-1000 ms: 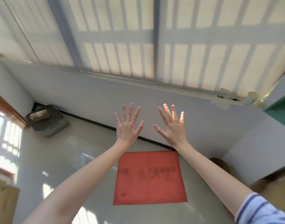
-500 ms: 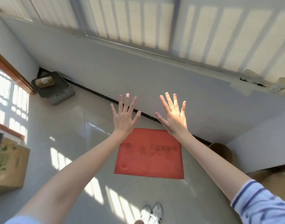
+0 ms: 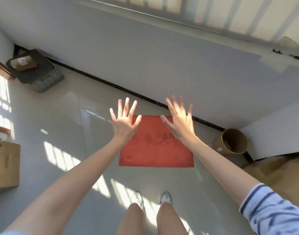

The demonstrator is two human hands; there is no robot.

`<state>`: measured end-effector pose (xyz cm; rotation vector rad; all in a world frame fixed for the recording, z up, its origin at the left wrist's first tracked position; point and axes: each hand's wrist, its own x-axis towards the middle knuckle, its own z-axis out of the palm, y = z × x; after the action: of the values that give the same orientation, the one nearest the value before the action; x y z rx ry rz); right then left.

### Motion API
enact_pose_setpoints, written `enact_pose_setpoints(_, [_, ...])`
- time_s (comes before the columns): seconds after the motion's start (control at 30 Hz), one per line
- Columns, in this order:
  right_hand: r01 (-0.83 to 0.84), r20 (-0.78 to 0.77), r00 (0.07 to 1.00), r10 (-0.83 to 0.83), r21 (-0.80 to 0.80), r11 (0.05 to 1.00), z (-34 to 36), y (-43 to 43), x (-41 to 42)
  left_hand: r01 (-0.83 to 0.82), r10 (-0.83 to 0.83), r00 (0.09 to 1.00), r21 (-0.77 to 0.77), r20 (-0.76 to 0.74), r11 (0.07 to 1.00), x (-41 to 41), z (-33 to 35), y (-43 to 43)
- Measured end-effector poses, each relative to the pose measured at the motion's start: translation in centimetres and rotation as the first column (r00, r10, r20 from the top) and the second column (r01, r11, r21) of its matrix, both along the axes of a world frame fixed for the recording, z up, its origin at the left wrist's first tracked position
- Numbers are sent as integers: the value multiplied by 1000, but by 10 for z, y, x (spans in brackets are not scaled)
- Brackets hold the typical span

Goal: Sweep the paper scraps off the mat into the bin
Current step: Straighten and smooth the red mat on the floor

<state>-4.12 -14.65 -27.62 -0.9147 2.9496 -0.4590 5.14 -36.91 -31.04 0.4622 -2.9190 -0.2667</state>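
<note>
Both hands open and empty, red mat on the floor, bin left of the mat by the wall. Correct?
No: head view shows the bin right of the red mat, by the wall. Both the left hand and right hand are open and empty.

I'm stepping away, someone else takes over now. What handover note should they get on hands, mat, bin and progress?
Left hand and right hand: both open, fingers spread, raised, holding nothing.
Mat: red, flat on the floor ahead.
Bin: right of the mat, by the wall.
Done: nothing evident; no scraps visible on the mat.
Left: sweep any scraps into bin.
</note>
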Motion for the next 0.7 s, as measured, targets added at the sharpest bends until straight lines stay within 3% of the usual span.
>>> enact_pose_setpoints(0.2, [11, 0, 1000, -11, 48, 999, -132, -20, -13, 8, -9, 997, 11, 73, 1000, -13, -132, -22])
enact_pose_setpoints(0.33, [5, -9, 1000, -5, 23, 1000, -255, -24, -27, 18, -20, 999, 65, 36, 998, -28, -255, -27])
enact_pose_setpoints(0.7, [-20, -35, 999, 24, 115, 993, -600, -21, -67, 38, -38, 999, 2, 21, 999, -63, -587, -47])
